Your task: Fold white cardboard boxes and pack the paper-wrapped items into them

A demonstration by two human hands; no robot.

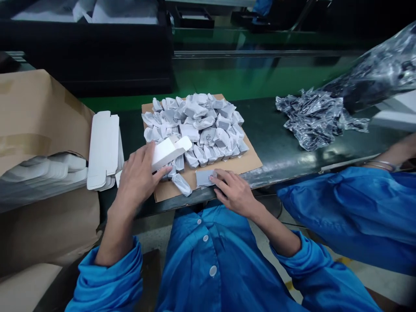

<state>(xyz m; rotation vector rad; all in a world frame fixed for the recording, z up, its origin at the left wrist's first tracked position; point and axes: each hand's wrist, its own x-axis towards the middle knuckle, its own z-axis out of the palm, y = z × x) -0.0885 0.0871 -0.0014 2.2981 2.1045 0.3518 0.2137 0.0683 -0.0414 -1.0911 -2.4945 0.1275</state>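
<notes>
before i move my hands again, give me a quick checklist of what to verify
1. Box held by left hand: ok
2. Box fully shut: not ok, a flap sticks out
3. Right hand touching a packet: ok
4. Right hand's grip firm: cannot tell
5. All packets in the pile: not ok, a loose packet lies between the hands
6. Flat boxes on the left: ok
</notes>
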